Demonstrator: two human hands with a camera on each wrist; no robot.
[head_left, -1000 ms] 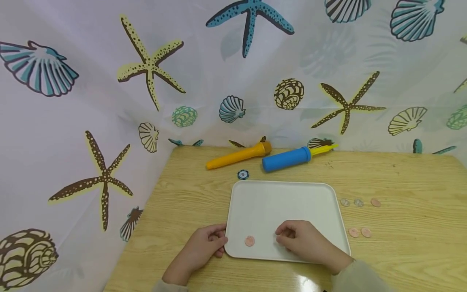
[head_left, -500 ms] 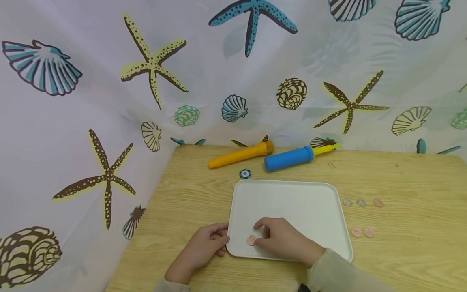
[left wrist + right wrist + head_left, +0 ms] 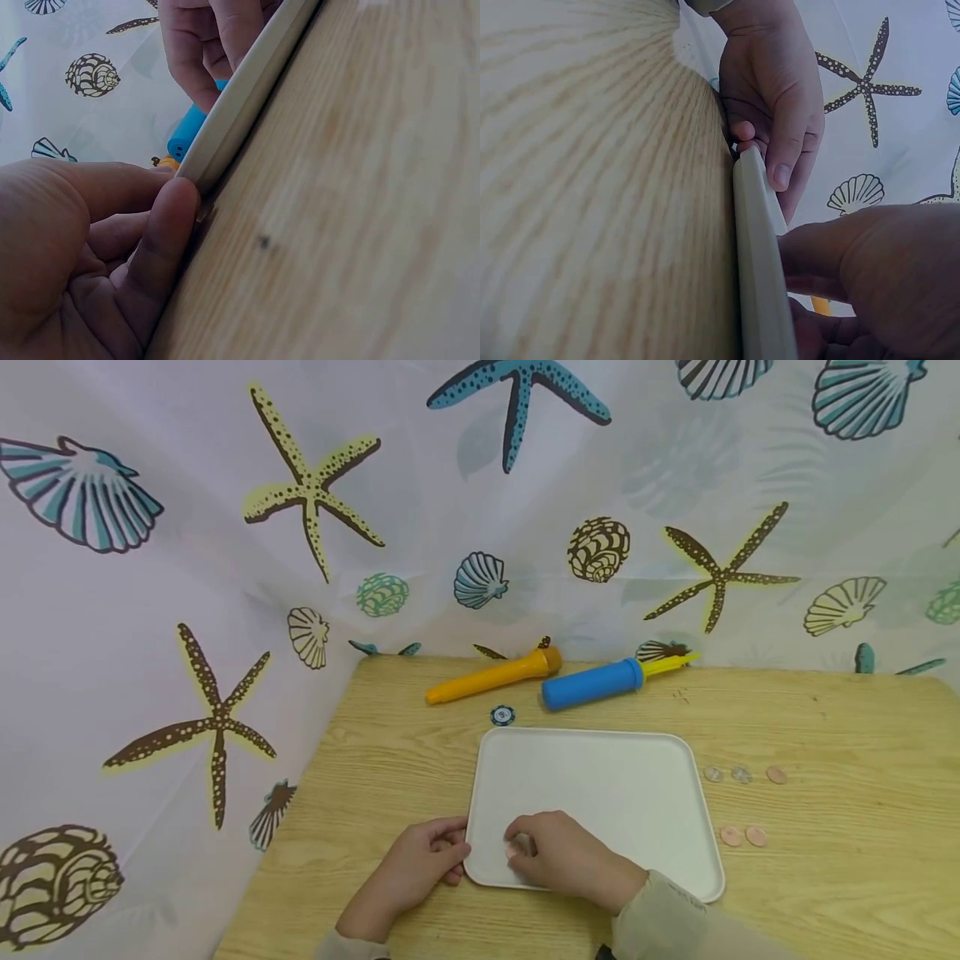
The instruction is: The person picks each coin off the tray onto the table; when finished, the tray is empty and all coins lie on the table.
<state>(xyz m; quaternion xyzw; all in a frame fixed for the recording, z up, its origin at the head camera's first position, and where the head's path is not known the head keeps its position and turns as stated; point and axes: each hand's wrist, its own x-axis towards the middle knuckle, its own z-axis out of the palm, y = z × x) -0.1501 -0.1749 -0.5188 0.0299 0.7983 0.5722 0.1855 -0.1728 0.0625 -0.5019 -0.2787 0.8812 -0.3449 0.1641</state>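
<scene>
A white rectangular tray [image 3: 600,785] lies on the wooden table. At its near left corner, my left hand [image 3: 422,864] holds the rim; in the left wrist view the thumb and forefinger pinch the tray's edge [image 3: 238,112]. Inside the tray, my right hand [image 3: 566,857] has its thumb and forefinger curled about a copper coin [image 3: 512,850], which is partly covered and looks flat on the tray. The right wrist view shows the right hand [image 3: 900,277] low beside the tray's side [image 3: 759,262], which hides the coin.
Two silvery coins [image 3: 741,775] and a copper coin [image 3: 776,774] lie right of the tray, with two more copper coins [image 3: 757,836] nearer me. Behind the tray are a poker chip [image 3: 502,716], an orange tube-shaped object [image 3: 491,680] and a blue hand pump [image 3: 592,684], before a patterned curtain [image 3: 420,485].
My right hand has moved left across the tray to the copper coin, and its thumb and forefinger now stand about it. The left hand stays at the tray's corner.
</scene>
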